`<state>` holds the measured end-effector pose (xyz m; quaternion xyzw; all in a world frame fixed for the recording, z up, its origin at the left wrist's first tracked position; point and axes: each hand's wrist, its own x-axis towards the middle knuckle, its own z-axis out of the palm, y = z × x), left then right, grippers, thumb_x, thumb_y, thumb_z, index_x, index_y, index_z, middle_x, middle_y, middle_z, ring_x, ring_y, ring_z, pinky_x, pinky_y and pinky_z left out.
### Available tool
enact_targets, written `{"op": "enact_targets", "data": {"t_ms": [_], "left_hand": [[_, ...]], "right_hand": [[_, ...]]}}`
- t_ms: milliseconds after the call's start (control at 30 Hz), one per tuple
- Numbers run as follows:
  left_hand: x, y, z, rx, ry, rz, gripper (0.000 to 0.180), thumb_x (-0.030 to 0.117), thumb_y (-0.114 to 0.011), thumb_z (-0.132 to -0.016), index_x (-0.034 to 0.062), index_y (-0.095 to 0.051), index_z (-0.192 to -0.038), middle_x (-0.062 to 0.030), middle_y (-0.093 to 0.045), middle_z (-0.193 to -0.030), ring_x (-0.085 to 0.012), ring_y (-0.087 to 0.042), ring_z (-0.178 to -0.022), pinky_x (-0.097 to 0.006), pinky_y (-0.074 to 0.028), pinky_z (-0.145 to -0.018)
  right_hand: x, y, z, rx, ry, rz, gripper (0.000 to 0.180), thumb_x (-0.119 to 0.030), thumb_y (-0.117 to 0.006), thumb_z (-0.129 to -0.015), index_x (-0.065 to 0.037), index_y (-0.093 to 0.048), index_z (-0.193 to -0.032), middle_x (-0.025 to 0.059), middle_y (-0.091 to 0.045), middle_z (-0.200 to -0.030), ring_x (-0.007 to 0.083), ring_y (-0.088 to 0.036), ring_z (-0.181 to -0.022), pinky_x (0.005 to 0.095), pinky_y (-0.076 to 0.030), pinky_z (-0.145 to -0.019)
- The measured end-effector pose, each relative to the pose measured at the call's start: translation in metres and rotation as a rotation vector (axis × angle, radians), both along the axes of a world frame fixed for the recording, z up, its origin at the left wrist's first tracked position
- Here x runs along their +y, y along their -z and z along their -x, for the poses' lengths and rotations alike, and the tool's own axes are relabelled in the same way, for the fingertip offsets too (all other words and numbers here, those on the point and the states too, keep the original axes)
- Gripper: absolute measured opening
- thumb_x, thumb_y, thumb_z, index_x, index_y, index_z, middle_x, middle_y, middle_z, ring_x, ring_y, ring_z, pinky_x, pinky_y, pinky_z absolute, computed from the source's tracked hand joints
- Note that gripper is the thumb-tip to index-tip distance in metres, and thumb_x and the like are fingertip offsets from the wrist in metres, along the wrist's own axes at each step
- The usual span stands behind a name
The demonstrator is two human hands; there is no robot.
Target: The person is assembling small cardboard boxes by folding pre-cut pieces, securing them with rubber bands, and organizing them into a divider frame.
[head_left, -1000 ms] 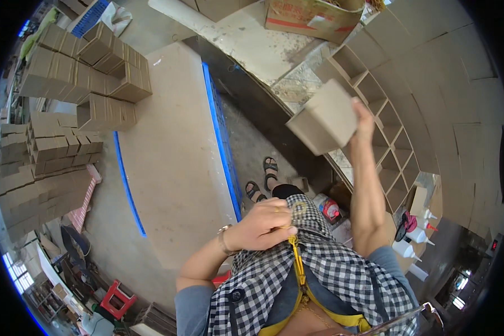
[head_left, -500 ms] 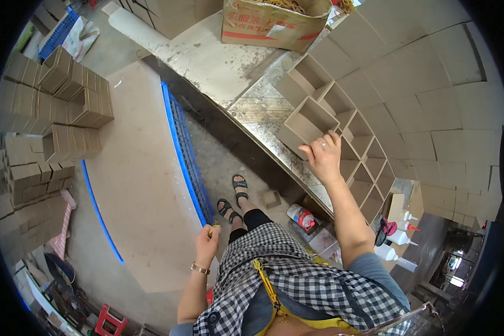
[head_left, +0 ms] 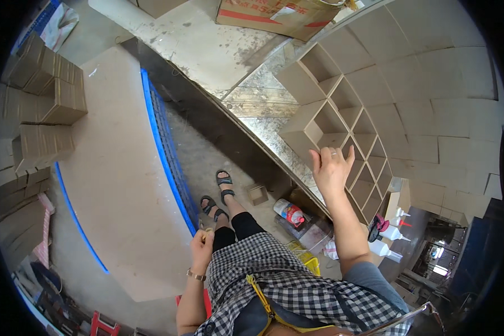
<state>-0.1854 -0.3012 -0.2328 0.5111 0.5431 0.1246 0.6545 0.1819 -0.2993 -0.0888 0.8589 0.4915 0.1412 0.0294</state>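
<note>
Closest to my camera I see a checked black-and-white shirt (head_left: 297, 285) with a yellow strap (head_left: 261, 292) running down its front. From it my left forearm drops toward the floor, a metal watch (head_left: 195, 274) on the wrist. The left hand (head_left: 202, 245) hangs beside the knee, curled into a loose fist with a small pale thing pinched at the top; I cannot tell what it is.

Below that, two feet in dark sandals (head_left: 219, 193) stand on grey concrete, and a small open cardboard box (head_left: 257, 194) lies on the floor just beside them. A bottle with a red label (head_left: 289, 212) lies near the foot of the workbench, with a yellow crate (head_left: 307, 261) near it.

My right arm goes up and forward. The right hand (head_left: 331, 168) is spread, fingers apart and holding nothing, its palm laid against the lower edge of a cardboard divider grid (head_left: 341, 120), a lattice of open square cells lying on the metal-topped workbench (head_left: 263, 101). A ring shows on one finger. White glue bottles (head_left: 391, 232) with pointed nozzles stand at the right end of the grid.

To the left, a large flat board (head_left: 117, 190) rests on a blue-edged pallet (head_left: 168, 162). Farther left are stacks of folded cardboard pieces (head_left: 45, 106). At the far end of the bench sits a brown carton with red print (head_left: 280, 17).
</note>
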Motion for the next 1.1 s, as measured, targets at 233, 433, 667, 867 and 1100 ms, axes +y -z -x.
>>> {"op": "enact_targets", "data": {"t_ms": [233,433,667,867,1100], "left_hand": [[-0.016,0.043,0.005,0.014,-0.049,0.124,0.018,0.011,-0.063,-0.085,0.0034,-0.05,-0.076,0.0029,-0.046,-0.064,-0.0039,-0.039,-0.059,-0.022,-0.033,-0.051],[-0.053,0.086,-0.003,-0.089,-0.165,0.399,0.009,0.005,-0.062,-0.085,0.0027,-0.054,-0.081,0.0013,-0.049,-0.067,-0.0075,-0.045,-0.062,-0.022,-0.037,-0.059],[-0.057,0.14,-0.014,-0.049,-0.034,0.262,0.027,-0.004,-0.056,-0.081,-0.0007,-0.043,-0.057,-0.01,-0.042,-0.057,-0.0228,-0.039,-0.054,-0.033,-0.033,-0.055],[-0.072,0.164,-0.024,-0.045,-0.085,0.376,0.022,-0.004,-0.065,-0.076,0.0042,-0.047,-0.065,-0.0029,-0.043,-0.057,-0.0106,-0.041,-0.051,-0.025,-0.033,-0.048],[-0.066,0.11,-0.026,0.091,-0.125,0.288,0.009,0.002,-0.065,-0.082,0.0031,-0.06,-0.089,0.0018,-0.041,-0.053,-0.0027,-0.036,-0.047,-0.021,-0.031,-0.042]], "right_hand": [[-0.036,0.049,0.068,0.285,-0.413,-0.249,0.018,-0.017,-0.064,-0.079,-0.005,-0.061,-0.092,0.01,-0.065,-0.092,0.03,-0.06,-0.091,0.0571,-0.028,-0.102],[-0.172,0.324,0.125,1.053,-0.067,0.371,0.03,-0.02,-0.064,-0.08,-0.001,-0.057,-0.103,0.0128,-0.064,-0.089,0.0326,-0.061,-0.081,0.0412,-0.05,-0.076],[-0.285,0.595,0.075,1.334,1.433,0.469,0.061,-0.03,-0.074,-0.073,-0.003,-0.05,-0.122,0.0192,-0.058,-0.112,0.0267,-0.06,-0.097,0.0427,-0.051,-0.071],[-0.267,0.707,0.087,1.108,0.86,0.428,0.058,-0.03,-0.067,-0.076,0.0,-0.048,-0.122,0.0236,-0.059,-0.111,0.0373,-0.06,-0.098,0.0439,-0.049,-0.079],[-0.192,0.553,0.083,0.976,0.523,0.338,0.026,-0.02,-0.057,-0.085,-0.001,-0.056,-0.102,0.0266,-0.062,-0.092,0.0417,-0.06,-0.088,0.0476,-0.047,-0.076]]}}
